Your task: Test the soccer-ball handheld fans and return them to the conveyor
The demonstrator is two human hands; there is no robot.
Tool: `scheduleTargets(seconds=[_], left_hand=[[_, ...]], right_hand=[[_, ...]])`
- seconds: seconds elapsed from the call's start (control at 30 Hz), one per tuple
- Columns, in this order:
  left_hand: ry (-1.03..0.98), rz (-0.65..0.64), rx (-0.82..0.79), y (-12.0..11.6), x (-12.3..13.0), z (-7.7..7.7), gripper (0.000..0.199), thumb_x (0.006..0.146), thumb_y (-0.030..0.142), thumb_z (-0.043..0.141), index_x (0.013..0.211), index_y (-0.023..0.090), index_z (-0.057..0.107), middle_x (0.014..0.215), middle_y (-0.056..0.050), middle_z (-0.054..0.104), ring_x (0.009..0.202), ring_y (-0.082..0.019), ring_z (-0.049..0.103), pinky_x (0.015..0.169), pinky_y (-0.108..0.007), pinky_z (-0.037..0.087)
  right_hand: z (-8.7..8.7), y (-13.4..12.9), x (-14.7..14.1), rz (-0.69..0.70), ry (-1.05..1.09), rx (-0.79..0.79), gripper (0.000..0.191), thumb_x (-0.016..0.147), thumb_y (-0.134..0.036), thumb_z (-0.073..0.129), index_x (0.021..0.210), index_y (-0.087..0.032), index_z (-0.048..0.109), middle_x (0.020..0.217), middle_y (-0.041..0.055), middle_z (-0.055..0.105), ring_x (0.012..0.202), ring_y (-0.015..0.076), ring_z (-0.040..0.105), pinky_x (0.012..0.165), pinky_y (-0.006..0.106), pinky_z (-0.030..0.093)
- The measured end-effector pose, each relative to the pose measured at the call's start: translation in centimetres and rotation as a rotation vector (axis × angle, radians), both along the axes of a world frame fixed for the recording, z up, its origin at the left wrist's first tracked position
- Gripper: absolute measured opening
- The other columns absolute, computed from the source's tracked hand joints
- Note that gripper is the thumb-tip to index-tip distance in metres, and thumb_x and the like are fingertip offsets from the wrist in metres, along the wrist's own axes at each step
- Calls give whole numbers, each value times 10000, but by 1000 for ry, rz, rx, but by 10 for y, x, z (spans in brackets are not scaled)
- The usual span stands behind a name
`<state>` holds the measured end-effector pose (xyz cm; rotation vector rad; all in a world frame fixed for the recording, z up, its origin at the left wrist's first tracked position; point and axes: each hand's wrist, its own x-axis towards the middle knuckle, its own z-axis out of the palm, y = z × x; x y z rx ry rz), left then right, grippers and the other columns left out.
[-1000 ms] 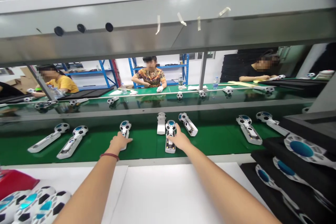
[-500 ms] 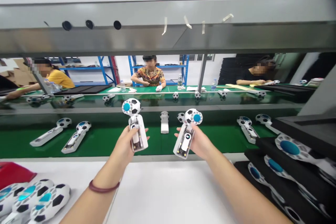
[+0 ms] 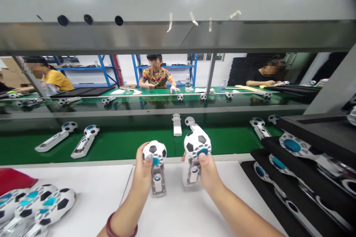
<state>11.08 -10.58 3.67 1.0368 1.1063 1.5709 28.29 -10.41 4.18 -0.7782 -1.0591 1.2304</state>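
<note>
My left hand (image 3: pixel 141 170) is closed around a handheld fan (image 3: pixel 158 183) with a soccer-ball head, its thumb on the blue disc. My right hand (image 3: pixel 209 172) grips a second handheld fan (image 3: pixel 197 144) of the same kind, thumb at the edge of its blue disc. Both fans stand roughly upright above the white worktop (image 3: pixel 167 218), heads up, with clear-fronted handles showing a small round display and inner parts. The fingers behind each fan are mostly hidden. Just beyond the right-hand fan, another white fan (image 3: pixel 190 121) lies partly covered on the green belt.
More fans (image 3: pixel 85 142) lie along the green belt (image 3: pixel 122 142). Several fans (image 3: pixel 55 207) are piled at the near left beside a red bin (image 3: pixel 16 179). Black foam trays (image 3: pixel 267 207) holding fans are stacked at right. Co-workers sit beyond the metal beam (image 3: pixel 167 35).
Both hands have drawn the fans nearer, from over the belt to over the worktop. The fans' heads now tip toward me, and the thumbs have shifted up to the blue discs.
</note>
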Motion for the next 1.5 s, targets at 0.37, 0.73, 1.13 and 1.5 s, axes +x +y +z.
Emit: scheduleTargets(seconds=[0.37,0.73,1.13,1.5], left_hand=[[-201,-347,-271,-9,-5,-31,516,677,408,669,1098,184,472,856,-64,638,664,-210,604,620,-311,471],[-292,-323,-378,-7,-11,-26,406,628,253,695,973,192,488,881,-46,629,679,-198,619,620,-314,490],[-200,-342,-421,-6,-15,-27,332,657,280,650,949,177,532,790,-52,623,719,-229,608,619,-326,472],[-219,-296,-398,-11,-10,-21,382,647,306,685,970,205,507,833,-36,620,703,-208,607,618,-317,476]], right_hand=[[-51,-6,-22,254,-201,-130,520,735,-609,542,1029,-188,465,921,71,593,801,216,597,749,362,468],[-41,-9,-26,445,264,-377,719,553,-216,740,1124,-234,302,1066,68,582,956,249,589,859,402,415],[-41,-8,-21,506,231,-387,630,545,-128,692,1077,-213,363,1065,72,575,997,281,558,855,435,396],[-44,-7,-20,517,250,-387,687,569,-122,696,1144,-226,335,1009,48,584,957,243,574,843,408,402]])
